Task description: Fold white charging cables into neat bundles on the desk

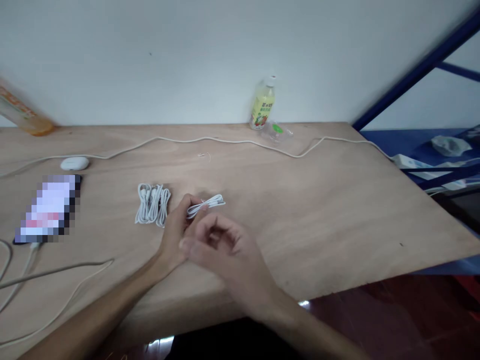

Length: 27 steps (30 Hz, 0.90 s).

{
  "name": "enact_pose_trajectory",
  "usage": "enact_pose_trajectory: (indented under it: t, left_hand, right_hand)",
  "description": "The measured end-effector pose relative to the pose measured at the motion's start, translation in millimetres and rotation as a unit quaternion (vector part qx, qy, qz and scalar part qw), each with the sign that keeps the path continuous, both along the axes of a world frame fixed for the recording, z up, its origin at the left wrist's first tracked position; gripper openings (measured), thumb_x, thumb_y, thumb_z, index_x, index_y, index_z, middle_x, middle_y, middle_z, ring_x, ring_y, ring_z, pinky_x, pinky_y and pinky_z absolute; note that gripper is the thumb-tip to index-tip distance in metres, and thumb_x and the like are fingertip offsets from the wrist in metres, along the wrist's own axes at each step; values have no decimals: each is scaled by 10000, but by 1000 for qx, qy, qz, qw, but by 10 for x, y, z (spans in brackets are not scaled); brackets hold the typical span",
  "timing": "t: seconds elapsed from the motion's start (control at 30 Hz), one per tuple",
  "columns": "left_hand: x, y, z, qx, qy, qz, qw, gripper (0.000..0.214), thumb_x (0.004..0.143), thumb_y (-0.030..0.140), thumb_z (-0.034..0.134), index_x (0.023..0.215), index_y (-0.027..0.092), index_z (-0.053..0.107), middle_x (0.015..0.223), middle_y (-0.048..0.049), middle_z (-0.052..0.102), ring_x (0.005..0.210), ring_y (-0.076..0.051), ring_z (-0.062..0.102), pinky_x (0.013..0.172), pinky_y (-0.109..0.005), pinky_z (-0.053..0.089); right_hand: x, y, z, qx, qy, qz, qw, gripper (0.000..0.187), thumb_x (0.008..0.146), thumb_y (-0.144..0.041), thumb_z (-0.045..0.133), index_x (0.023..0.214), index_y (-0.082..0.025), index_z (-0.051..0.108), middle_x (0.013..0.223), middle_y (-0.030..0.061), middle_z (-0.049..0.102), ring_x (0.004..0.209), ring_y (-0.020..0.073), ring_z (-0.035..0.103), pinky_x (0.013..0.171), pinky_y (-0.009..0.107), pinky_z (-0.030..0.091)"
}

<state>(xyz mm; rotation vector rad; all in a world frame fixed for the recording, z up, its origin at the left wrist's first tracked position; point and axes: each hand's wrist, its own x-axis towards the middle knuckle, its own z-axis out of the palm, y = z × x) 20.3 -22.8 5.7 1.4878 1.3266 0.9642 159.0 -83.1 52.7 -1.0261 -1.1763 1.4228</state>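
My left hand [178, 230] is closed around a small coiled white cable [210, 203], whose looped end sticks out to the right past the fingers. Just in front of it is my right hand [232, 255], slightly blurred, with its fingers curled and the thumb reaching toward the left hand. Whatever its fingertips may pinch is too small or hidden to make out. Beside my left hand, several coiled white cables [152, 205] lie in a row on the wooden table [318, 215].
A phone [50, 207] and a white earbud case [74, 163] lie at the left. A long white cord [210, 140] crosses the table's back. Near the wall are a yellow-green bottle [263, 105], crumpled clear plastic [276, 131] and an orange-labelled bottle [24, 112]. A blue frame [412, 70] stands right.
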Motion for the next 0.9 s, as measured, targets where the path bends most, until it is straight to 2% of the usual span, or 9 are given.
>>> enact_pose_trajectory:
  t: [0.07, 0.13, 0.2, 0.27, 0.37, 0.47, 0.6, 0.77, 0.9]
  left_hand:
    - [0, -1, 37, 48, 34, -12, 998, 229, 935, 443, 658, 867, 224, 657, 740, 19, 695, 684, -178, 632, 638, -277, 493]
    - [-2, -6, 48, 64, 43, -17, 997, 255, 945, 448, 646, 845, 216, 684, 671, 26, 684, 593, -165, 602, 576, -271, 468]
    - [-3, -10, 30, 65, 36, -19, 997, 270, 962, 442, 634, 845, 210, 708, 630, 30, 680, 539, -158, 594, 546, -267, 467]
    - [-1, -10, -3, 71, 29, -18, 997, 256, 965, 416, 640, 868, 203, 744, 666, 16, 726, 576, -167, 655, 586, -266, 513]
    - [0, 2, -37, 93, 34, -10, 995, 237, 963, 383, 660, 921, 198, 803, 744, -2, 793, 675, -185, 733, 673, -270, 555]
    - [-5, 17, -40, 107, 43, -4, 993, 234, 972, 367, 667, 947, 204, 833, 759, 1, 808, 696, -190, 742, 692, -274, 558]
    - [-24, 23, -35, 120, 62, -7, 991, 226, 983, 355, 678, 961, 216, 854, 786, -5, 824, 714, -200, 740, 731, -295, 573]
    - [-46, 16, -64, 164, 91, -16, 982, 199, 994, 335, 687, 989, 235, 860, 918, -34, 864, 782, -222, 758, 763, -320, 588]
    - [-52, 7, -88, 193, 110, -27, 975, 199, 1018, 311, 679, 999, 236, 862, 928, -41, 855, 784, -216, 756, 731, -305, 572]
  right_hand:
    - [101, 163, -63, 10, -38, -39, 998, 263, 921, -446, 816, 810, -246, 686, 789, -16, 687, 737, 165, 633, 708, 311, 550]
    - [213, 319, -142, 66, -125, -64, 988, 135, 984, -346, 728, 909, -236, 748, 852, 6, 742, 772, 173, 671, 758, 324, 556]
    - [300, 439, -228, 130, -212, -83, 965, 61, 999, -270, 709, 1000, -226, 750, 900, 17, 755, 797, 175, 683, 806, 333, 561]
    - [347, 524, -315, 154, -274, -63, 947, 80, 999, -217, 721, 1077, -225, 740, 952, 26, 760, 820, 178, 694, 823, 333, 572]
    - [362, 614, -435, 192, -319, -26, 928, 71, 1008, -168, 717, 1025, -230, 745, 1055, 45, 750, 896, 185, 707, 864, 335, 582]
    - [370, 680, -535, 222, -310, -15, 924, 90, 1045, -180, 696, 1018, -238, 758, 1054, 44, 732, 959, 198, 709, 907, 344, 581]
    - [417, 722, -631, 243, -264, -15, 933, 99, 1065, -218, 685, 1020, -240, 771, 1027, 42, 725, 914, 194, 688, 867, 342, 579]
    - [477, 709, -640, 197, -218, -5, 956, 107, 1059, -300, 710, 994, -253, 781, 988, 30, 731, 867, 180, 665, 757, 313, 550]
    - [490, 695, -611, 175, -190, -4, 966, 126, 1052, -284, 706, 949, -249, 770, 964, 22, 714, 867, 172, 660, 738, 297, 534]
